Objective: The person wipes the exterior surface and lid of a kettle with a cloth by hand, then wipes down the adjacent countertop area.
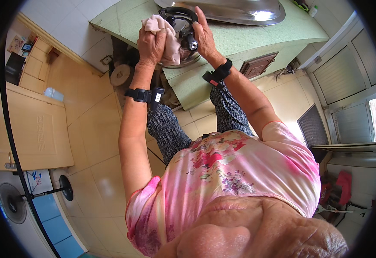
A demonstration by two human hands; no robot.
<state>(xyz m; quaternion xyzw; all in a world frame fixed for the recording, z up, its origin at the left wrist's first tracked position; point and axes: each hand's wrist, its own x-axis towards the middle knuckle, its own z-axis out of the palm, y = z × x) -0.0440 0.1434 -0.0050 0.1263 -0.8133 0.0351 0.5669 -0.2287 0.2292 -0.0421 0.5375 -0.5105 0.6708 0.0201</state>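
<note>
My left hand [151,45] grips a bunched pale pink cloth [172,48] and presses it against the left side of a black curved fitting [183,11]. My right hand [205,38] holds the right side of this fitting, index finger extended along it. A round silver-centred knob [193,45] sits beside my right palm. The fitting looks like part of a pot or pressure cooker lid, though the cloth and hands hide much of it. Beneath lies a round shiny metal rim [189,62], at the front edge of the green tiled counter [233,40].
A large domed steel cover [239,11] lies behind on the counter. A brown metal stove door [259,64] is set in the counter front. Below left stands a round grey object [122,74]. A doorway opens at left, with a wooden door [30,125]; panelled windows [328,75] are at right.
</note>
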